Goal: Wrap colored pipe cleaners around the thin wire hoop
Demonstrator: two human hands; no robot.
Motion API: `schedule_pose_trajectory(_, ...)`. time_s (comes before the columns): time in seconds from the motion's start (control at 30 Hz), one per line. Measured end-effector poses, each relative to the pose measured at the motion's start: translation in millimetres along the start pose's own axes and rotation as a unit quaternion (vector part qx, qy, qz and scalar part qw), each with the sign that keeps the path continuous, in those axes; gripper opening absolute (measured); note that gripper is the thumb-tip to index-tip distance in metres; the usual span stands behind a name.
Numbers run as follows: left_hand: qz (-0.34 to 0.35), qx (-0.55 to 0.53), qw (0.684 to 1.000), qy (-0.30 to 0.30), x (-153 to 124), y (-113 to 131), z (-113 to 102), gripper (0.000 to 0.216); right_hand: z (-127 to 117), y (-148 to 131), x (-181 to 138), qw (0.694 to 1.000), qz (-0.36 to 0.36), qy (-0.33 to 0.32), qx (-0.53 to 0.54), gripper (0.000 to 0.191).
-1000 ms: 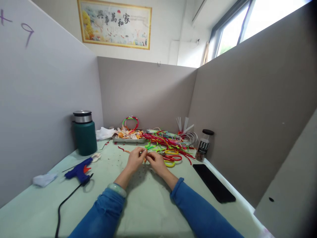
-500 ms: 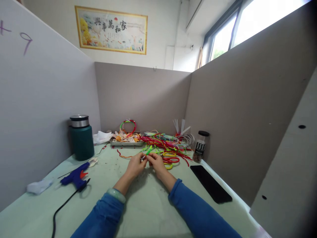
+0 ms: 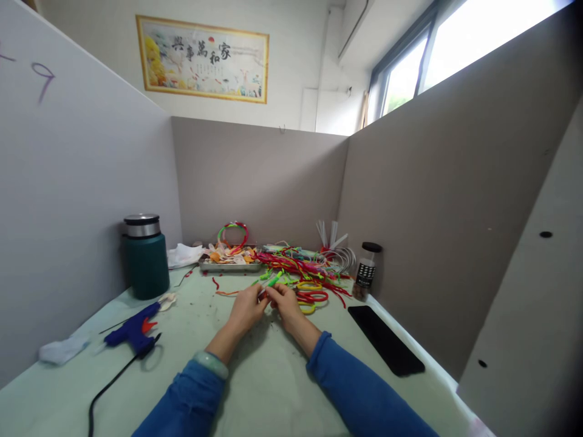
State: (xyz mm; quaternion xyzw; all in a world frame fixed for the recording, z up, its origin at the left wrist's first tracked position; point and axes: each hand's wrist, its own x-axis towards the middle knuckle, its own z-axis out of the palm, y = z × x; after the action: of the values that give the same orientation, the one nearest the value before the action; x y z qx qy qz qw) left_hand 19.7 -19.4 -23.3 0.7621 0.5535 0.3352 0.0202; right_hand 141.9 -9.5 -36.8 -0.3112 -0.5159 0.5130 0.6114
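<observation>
Where the fingertips of both hands meet, a short green pipe cleaner is pinched between them, its free end poking up and away from the person just above the worktop. The left hand and the right hand are both closed narrowly on it, fingers curled in and touching one another. Just beyond the right hand lie red and yellow loops, and behind those a tangled pile of red, green and yellow pipe cleaners. Straight beyond the left hand stands a metal tray of pale scraps, with a red and green hoop upright behind it. Well to the left of the left hand lie a blue glue gun with its black cord and, farther out, a white rag; a dark green flask stands beyond them. To the right of the right hand a black phone lies flat, with a black-lidded jar past it.
</observation>
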Motion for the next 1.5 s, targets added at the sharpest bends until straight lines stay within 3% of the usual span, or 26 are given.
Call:
schedule_pose_trajectory(0.13,-0.002,0.027,1.0,-0.009,-1.6,0.2,0.6,0.008,-0.5,4.2,3.6,1.0,-0.003,0.012,0.0,0.024)
schedule_pose_trajectory(0.3,0.031,0.022,0.998,0.055,-5.2,2.5,-1.8,0.027,-0.9,4.6,4.9,0.999,0.009,0.038,0.011,0.028)
schedule_pose_trajectory(0.57,0.08,-0.003,0.992,0.099,-6.6,4.2,-5.8,0.019,-5.3,2.0,4.2,0.99,0.08,0.044,0.111,0.03)
schedule_pose_trajectory(0.73,0.093,-0.01,0.987,0.133,-5.7,2.8,-6.9,0.012,-7.9,1.6,5.6,0.975,0.127,0.03,0.18,0.03)
schedule_pose_trajectory(0.93,0.121,-0.01,0.98,0.155,-5.2,1.6,-7.5,0.02,-11.4,1.4,5.9,0.967,0.144,-0.014,0.211,0.028)
schedule_pose_trajectory(1.27,0.099,-0.012,0.987,0.123,-5.4,2.0,-8.4,0.022,-4.1,0.0,1.8,0.996,0.066,-0.007,0.052,0.03)
schedule_pose_trajectory(1.5,0.104,0.0,0.989,0.1,-6.0,1.9,-9.2,0.02,-2.6,-0.8,0.3,1.0,0.02,-0.008,-0.013,0.027)
